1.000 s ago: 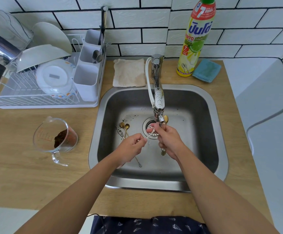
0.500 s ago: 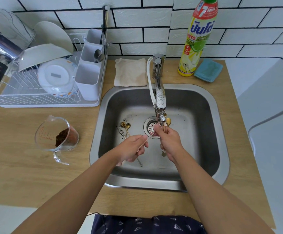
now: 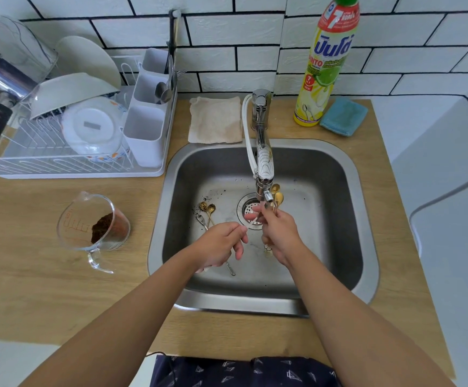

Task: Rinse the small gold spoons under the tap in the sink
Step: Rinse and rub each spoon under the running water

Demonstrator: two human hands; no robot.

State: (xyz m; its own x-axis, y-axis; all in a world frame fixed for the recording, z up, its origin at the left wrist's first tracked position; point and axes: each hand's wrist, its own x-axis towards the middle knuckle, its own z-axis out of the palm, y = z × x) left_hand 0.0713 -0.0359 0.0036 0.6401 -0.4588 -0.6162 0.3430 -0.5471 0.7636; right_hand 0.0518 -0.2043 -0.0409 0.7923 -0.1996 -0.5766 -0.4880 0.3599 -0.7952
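Right hand; gold spoons bowls-up

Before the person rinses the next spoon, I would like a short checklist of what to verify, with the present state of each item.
1. Right hand has a firm hold on its gold spoons: ok, its fingers are curled round the handles, with the bowls up by the tap.
2. Spoons sit under the spout: ok, they are right beside its tip.
3. Water is running: cannot tell, no stream shows clearly.
4. Left hand is free to pick up: cannot tell, it seems to pinch something thin.
5. Spoons left to rinse: ok, several lie on the sink floor left of the drain.
6. Drain strainer in place: ok.
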